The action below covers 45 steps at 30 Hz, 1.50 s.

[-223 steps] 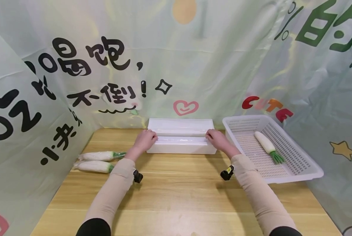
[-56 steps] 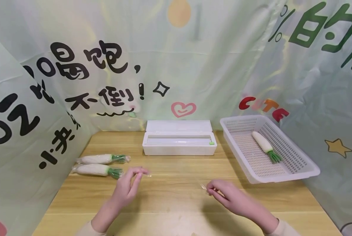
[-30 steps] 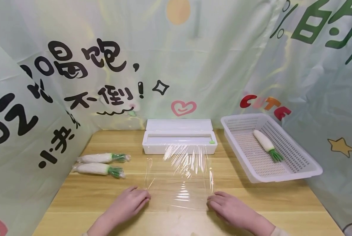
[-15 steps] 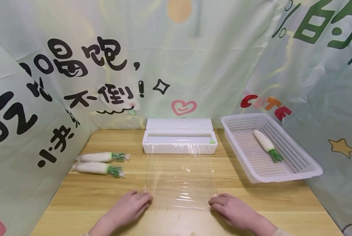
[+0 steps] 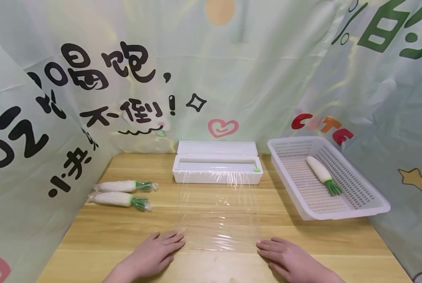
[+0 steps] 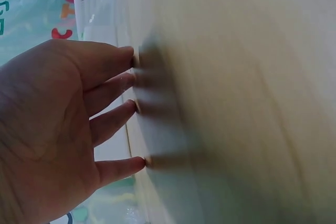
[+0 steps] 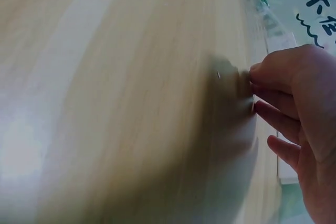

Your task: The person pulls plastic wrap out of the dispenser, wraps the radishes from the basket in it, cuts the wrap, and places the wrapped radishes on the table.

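A sheet of clear cling film [image 5: 218,216] runs from the white cling film dispenser [image 5: 218,178] towards the front of the table, lying on the wood. My left hand [image 5: 155,251] rests with extended fingers at the sheet's front left corner; in the left wrist view its fingertips [image 6: 137,164] touch the tabletop. At the front right corner lies my right hand [image 5: 291,257], fingers extended, its fingertips [image 7: 256,107] down at the table in the right wrist view. Neither hand grips anything. The dispenser's lid [image 5: 217,148] is raised, and a small green slider [image 5: 257,169] sits at its right end.
Two white radishes in clear wrap, one farther back [image 5: 115,186] and one nearer [image 5: 111,199], lie at the left. A white perforated basket [image 5: 295,198] on the right holds one radish with green stems [image 5: 318,169]. Printed cloth [image 5: 260,78] hangs around the table [image 5: 211,269].
My hands came from the dispenser to the front, drawing out the film, which was lowered onto the table. Both hands have since let go of its corners and straightened their fingers.
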Motion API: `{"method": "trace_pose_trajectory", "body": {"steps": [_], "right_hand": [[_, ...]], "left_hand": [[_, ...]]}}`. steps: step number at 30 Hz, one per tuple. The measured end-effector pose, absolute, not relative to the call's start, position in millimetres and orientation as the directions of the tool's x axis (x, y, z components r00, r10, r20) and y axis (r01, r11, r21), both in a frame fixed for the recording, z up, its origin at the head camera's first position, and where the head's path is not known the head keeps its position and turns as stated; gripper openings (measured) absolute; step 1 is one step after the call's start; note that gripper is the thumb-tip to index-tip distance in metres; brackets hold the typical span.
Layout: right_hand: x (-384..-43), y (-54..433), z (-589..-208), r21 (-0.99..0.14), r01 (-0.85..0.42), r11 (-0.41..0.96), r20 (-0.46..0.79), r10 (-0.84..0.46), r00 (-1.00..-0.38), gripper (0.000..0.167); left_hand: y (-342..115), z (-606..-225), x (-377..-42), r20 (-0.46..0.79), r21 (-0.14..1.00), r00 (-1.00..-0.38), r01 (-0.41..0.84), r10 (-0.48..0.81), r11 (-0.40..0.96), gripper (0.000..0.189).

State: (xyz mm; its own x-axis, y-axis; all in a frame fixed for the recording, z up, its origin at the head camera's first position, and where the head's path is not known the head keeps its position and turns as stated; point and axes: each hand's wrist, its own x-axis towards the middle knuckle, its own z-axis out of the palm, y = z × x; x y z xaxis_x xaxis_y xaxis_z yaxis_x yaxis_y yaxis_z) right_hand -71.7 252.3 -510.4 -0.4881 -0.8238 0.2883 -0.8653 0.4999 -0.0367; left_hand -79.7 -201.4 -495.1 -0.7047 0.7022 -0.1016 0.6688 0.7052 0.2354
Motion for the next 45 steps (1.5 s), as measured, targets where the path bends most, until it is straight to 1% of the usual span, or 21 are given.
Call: {"method": "trace_pose_trajectory", "body": {"steps": [2,4,9,11,15,19,23,27,32,36,39,42,45], "right_hand": [[-71.3,255.0,-509.0,-0.056,-0.865,0.499,0.288,-0.822,-0.492,0.043],[-70.7,257.4,-506.4,-0.073,-0.854,0.515,0.283,-0.811,-0.513,0.04],[-70.2,261.8,-500.8,-0.089,-0.781,0.618,0.31,-0.728,-0.611,0.032],[-71.6,262.7,-497.9,-0.106,-0.756,0.646,0.342,-0.69,-0.638,0.033],[-77.7,263.6,-483.2,-0.187,-0.727,0.661,0.416,-0.617,-0.668,0.038],[-85.8,267.2,-456.8,-0.254,-0.704,0.663,0.486,-0.542,-0.685,0.044],[-97.7,274.6,-425.5,-0.289,-0.694,0.66,0.498,-0.515,-0.698,0.048],[-115.7,283.5,-397.0,-0.267,-0.69,0.673,0.512,-0.508,-0.693,0.045],[-146.3,296.9,-368.6,-0.226,-0.684,0.694,0.57,-0.475,-0.67,0.04],[-171.9,310.6,-352.9,-0.243,-0.668,0.704,0.625,-0.413,-0.663,0.035],[-189.4,321.4,-344.2,-0.276,-0.611,0.742,0.627,-0.342,-0.7,0.03],[-206.9,332.7,-336.2,-0.332,-0.507,0.796,0.576,-0.254,-0.777,0.027],[-226.1,346.1,-331.8,-0.385,-0.397,0.833,0.505,-0.17,-0.846,0.029]], "left_hand": [[-200.3,-495.3,-80.1,-0.11,0.257,-0.711,0.654,0.694,0.711,0.048],[-199.3,-494.5,-79.2,-0.119,0.27,-0.724,0.635,0.68,0.723,0.049],[-195.5,-492.4,-76.9,-0.121,0.257,-0.74,0.62,0.661,0.741,0.053],[-194.8,-492.7,-76.1,-0.128,0.253,-0.739,0.62,0.661,0.742,0.056],[-195.8,-496.1,-74.1,-0.113,0.235,-0.729,0.641,0.675,0.731,0.062],[-196.6,-499.3,-72.9,-0.094,0.233,-0.719,0.656,0.688,0.717,0.065],[-197.9,-501.1,-72.9,-0.09,0.238,-0.718,0.657,0.69,0.715,0.066],[-199.0,-502.2,-72.4,-0.086,0.244,-0.727,0.647,0.681,0.722,0.068],[-199.0,-503.5,-72.5,-0.074,0.254,-0.739,0.636,0.67,0.729,0.072],[-198.3,-504.2,-73.0,-0.061,0.256,-0.728,0.65,0.683,0.715,0.074],[-198.4,-505.4,-73.1,-0.056,0.247,-0.718,0.664,0.694,0.706,0.074],[-198.9,-505.9,-73.3,-0.055,0.244,-0.716,0.666,0.696,0.705,0.075],[-199.4,-505.0,-74.2,-0.051,0.248,-0.716,0.666,0.696,0.703,0.074]]}}
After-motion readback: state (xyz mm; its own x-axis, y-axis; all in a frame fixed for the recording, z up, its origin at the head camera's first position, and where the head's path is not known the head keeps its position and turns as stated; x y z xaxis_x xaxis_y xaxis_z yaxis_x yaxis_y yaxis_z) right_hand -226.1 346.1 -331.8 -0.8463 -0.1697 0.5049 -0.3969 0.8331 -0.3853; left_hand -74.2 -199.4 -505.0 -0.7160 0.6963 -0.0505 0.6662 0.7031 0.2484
